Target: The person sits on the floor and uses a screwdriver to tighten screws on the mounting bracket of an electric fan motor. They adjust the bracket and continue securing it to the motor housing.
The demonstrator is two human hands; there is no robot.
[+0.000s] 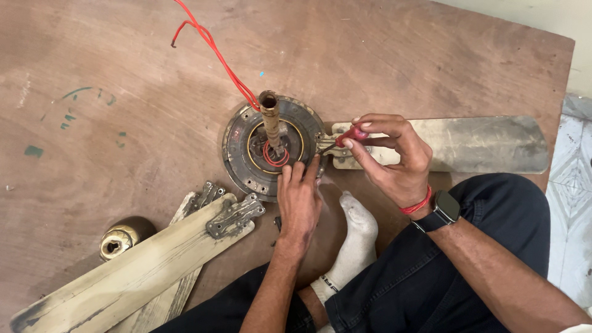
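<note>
The fan motor [271,147] lies flat on the wooden board [123,74], one blade [468,143] attached on its right. The left hand [298,198] presses flat on the motor's near rim, fingers spread, gripping nothing. The right hand [394,157] is closed around a red-handled screwdriver [349,137], its tip at the blade bracket. Two loose blades [142,262] lie near left, beside a brass cup [122,237].

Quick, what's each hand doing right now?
Left hand: open, pressing on the fan motor.
Right hand: closed on a red-handled screwdriver.
</note>
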